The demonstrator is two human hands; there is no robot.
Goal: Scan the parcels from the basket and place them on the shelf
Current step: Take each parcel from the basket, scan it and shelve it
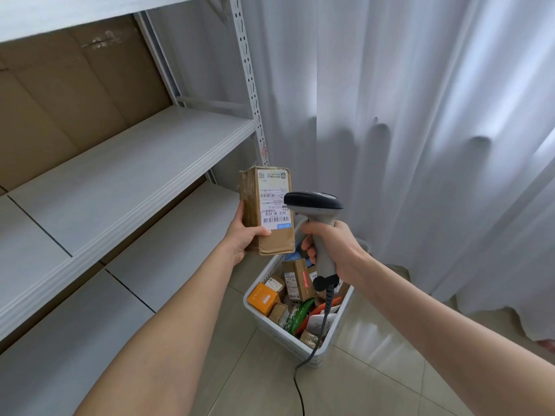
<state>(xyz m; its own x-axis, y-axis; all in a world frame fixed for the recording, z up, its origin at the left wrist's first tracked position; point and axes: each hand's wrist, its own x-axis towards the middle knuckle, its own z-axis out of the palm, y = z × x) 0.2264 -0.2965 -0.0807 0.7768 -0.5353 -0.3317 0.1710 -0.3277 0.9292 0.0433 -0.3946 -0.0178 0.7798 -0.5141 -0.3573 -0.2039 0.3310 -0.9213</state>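
The parcel (pixel 270 211), a long brown carton, is held above the basket (pixel 282 333) on its shelf side. Its long axis stands nearly upright and its white label is turned toward the camera, with the print upside down. It is gripped at its lower end by the left hand (pixel 244 235): the thumb is laid across the front below the label, and the fingers are curled round the taped side.

Just right of the parcel, also above the basket, the scanner (pixel 318 211) is grasped by the right hand (pixel 333 247), whose fingers are wrapped fully round the grey handle. The dark head is pointed left, toward the label. A cable (pixel 300 394) is hung from the handle down past the basket to the floor.

Small boxes and packets are heaped in the basket, and a red line of light is seen on one brown box (pixel 295 280). Left of the basket the shelf (pixel 135 163) is seen, and behind it a white curtain (pixel 420 115).
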